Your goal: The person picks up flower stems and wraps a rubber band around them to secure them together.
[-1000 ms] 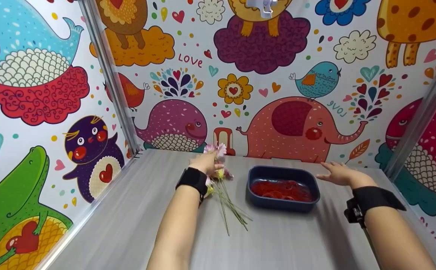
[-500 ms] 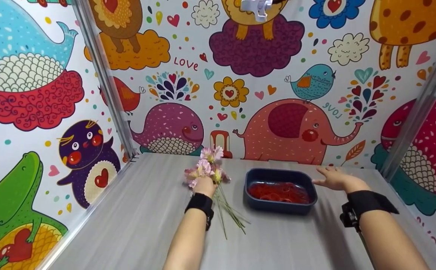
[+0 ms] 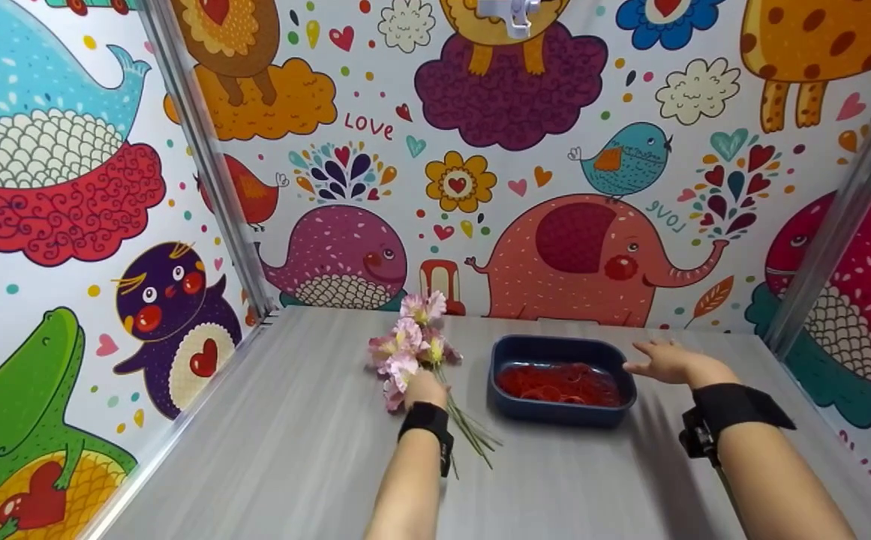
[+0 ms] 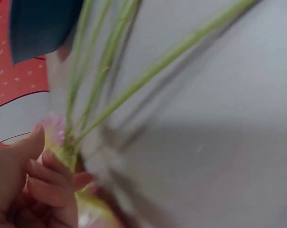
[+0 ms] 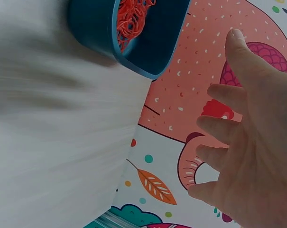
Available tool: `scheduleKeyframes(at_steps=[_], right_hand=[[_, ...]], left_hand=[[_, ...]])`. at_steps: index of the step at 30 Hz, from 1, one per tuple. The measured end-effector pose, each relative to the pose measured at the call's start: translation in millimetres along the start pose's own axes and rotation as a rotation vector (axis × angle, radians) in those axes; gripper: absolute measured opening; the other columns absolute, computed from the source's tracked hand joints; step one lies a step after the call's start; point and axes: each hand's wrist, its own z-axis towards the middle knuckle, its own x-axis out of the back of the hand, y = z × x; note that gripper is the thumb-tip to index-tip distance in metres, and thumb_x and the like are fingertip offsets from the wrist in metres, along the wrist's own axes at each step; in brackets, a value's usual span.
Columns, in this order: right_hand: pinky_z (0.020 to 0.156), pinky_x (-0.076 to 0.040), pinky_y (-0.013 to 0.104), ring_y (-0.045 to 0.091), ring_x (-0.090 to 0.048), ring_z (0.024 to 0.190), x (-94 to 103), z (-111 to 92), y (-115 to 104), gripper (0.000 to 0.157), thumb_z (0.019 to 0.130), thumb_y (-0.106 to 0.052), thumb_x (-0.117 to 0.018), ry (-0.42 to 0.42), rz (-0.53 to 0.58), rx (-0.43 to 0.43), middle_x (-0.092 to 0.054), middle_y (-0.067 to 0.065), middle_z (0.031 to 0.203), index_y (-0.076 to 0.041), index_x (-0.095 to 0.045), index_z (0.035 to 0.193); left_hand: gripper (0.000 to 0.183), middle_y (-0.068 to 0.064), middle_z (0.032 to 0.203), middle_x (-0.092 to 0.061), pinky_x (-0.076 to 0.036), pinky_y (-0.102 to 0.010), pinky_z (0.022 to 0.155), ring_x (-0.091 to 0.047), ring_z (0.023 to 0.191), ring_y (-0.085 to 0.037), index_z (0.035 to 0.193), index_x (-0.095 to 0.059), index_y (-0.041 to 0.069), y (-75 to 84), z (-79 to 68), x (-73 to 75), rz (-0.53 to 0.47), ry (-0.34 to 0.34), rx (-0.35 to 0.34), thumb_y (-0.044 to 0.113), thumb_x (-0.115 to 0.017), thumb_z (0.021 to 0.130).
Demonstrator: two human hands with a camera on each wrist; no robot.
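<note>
A bunch of pink flowers (image 3: 407, 346) with thin green stems (image 3: 474, 436) lies on the grey table, heads toward the back wall. My left hand (image 3: 424, 384) sits just below the flower heads. In the left wrist view its fingers (image 4: 47, 175) curl round the stems (image 4: 110, 71). To the right stands a dark blue tray (image 3: 555, 417) holding a heap of red rubber bands (image 3: 559, 381). My right hand (image 3: 660, 361) hovers beside the tray's far right corner. Its spread fingers (image 5: 224, 128) hold nothing, and the tray (image 5: 93, 33) is off to its left.
Cartoon-patterned walls close the table (image 3: 292, 465) in at the back and on both sides, with metal posts (image 3: 210, 165) in the corners. The stems' loose ends fan out toward the tray's near left corner.
My left hand has drawn back toward me, from over the flower heads down to the stems. The right hand has stayed beside the tray.
</note>
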Motion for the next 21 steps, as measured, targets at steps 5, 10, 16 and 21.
scheduleKeyframes(at_steps=[5,10,16,21], right_hand=[[0.104,-0.02,0.073,0.065,-0.015,0.132,-2.4,0.3,-3.2,0.082,0.095,-0.055,-0.049,0.001,-0.002,-0.012,-0.026,0.044,0.143,0.01,-0.034,0.143],[0.104,-0.019,0.073,0.063,-0.015,0.133,-3.0,-0.5,-4.7,0.081,0.095,-0.055,-0.049,0.006,0.005,-0.024,-0.025,0.043,0.144,0.009,-0.034,0.143],[0.102,-0.017,0.076,0.063,-0.013,0.134,-6.0,-2.9,-3.0,0.082,0.093,-0.056,-0.051,-0.012,0.038,-0.032,-0.025,0.041,0.146,0.008,-0.036,0.143],[0.102,-0.016,0.076,0.062,-0.012,0.134,-7.4,-1.5,-1.5,0.082,0.093,-0.056,-0.05,-0.022,0.038,-0.027,-0.024,0.041,0.146,0.007,-0.035,0.144]], left_hand=[[0.04,-0.021,0.102,-0.071,-0.052,-0.046,0.083,-0.068,0.095,-0.034,0.102,-0.07,-0.004,-7.4,-2.3,-17.8,0.019,0.056,0.001,0.027,-0.08,0.079],[0.041,-0.023,0.099,-0.071,-0.052,-0.044,0.083,-0.068,0.092,-0.035,0.1,-0.07,-0.006,-8.7,-2.1,-23.5,-0.046,0.091,0.023,0.025,-0.081,0.077],[0.038,-0.021,0.101,-0.071,-0.052,-0.042,0.082,-0.066,0.092,-0.034,0.099,-0.071,-0.005,-7.9,-3.9,-23.5,-0.038,0.04,0.02,0.024,-0.081,0.077],[0.035,-0.022,0.102,-0.069,-0.051,-0.043,0.083,-0.064,0.093,-0.036,0.099,-0.07,-0.006,-12.0,-1.4,-25.2,-0.039,0.001,0.03,0.016,-0.082,0.074]])
